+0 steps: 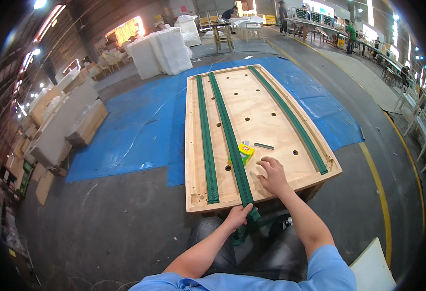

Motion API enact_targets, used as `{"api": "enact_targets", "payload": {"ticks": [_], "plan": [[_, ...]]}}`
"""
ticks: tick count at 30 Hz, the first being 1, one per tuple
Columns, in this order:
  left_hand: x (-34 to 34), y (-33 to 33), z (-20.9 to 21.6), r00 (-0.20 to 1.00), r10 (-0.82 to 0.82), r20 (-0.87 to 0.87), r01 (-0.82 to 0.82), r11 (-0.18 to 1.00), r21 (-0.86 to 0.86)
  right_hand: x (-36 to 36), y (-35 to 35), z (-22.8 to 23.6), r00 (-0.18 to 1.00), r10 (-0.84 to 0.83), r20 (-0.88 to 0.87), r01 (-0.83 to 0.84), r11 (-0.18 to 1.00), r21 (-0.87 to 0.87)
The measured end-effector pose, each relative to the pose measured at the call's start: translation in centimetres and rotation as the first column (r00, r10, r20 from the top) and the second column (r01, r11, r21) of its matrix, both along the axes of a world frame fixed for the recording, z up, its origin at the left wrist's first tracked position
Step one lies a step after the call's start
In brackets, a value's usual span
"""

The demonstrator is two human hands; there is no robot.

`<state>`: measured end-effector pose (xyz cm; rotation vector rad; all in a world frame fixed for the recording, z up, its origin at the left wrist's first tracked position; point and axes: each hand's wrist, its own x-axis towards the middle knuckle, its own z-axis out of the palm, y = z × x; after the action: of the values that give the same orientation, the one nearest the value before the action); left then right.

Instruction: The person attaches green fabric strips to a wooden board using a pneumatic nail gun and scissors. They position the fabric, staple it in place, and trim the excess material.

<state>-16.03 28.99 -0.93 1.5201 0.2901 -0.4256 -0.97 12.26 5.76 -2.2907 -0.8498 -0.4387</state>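
Note:
My left hand (238, 217) is closed on the near end of a green webbing strap (228, 133) at the panel's front edge. This strap runs lengthwise up a pale wooden panel (285, 182) with a raised frame and round holes. Two more green straps lie along it, one on the left (205, 140) and one on the right (290, 121). My right hand (272, 175) is over the panel with its fingers apart and curved, holding nothing. Close to its fingertips are a yellow and green box (245, 152), partly under the middle strap, and a strip of staples (264, 145).
Blue sheeting (140, 131) covers the floor around the panel's far end. Boards and cartons (87, 123) stand at the left. White wrapped blocks (159, 52) and a wooden stool (222, 38) are beyond. People work at a long bench (327, 31) at the far right.

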Motion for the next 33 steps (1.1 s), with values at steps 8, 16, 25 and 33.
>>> {"api": "enact_targets", "payload": {"ticks": [8, 16, 25, 33], "plan": [[-0.9, 1.3, 0.0, 1.0, -0.007, -0.026, 0.005, 0.995, -0.096, 3.6, 7.7, -3.1, 0.983, -0.048, -0.178, 0.007, 0.975, -0.224], [-1.3, 1.5, 0.4, 0.999, 0.01, -0.051, -0.016, 0.993, -0.118, 5.0, 7.7, -1.4, 0.974, -0.086, -0.208, 0.039, 0.974, -0.221], [-1.7, -0.4, -0.6, 0.999, 0.03, -0.027, -0.032, 0.998, -0.055, 5.7, 2.5, -0.4, 0.947, -0.262, -0.184, 0.265, 0.964, -0.008], [-1.6, 0.2, -1.3, 0.999, 0.03, -0.027, -0.027, 0.996, 0.088, -7.7, 0.7, -4.0, 0.758, 0.122, -0.641, 0.378, 0.719, 0.584]]}}
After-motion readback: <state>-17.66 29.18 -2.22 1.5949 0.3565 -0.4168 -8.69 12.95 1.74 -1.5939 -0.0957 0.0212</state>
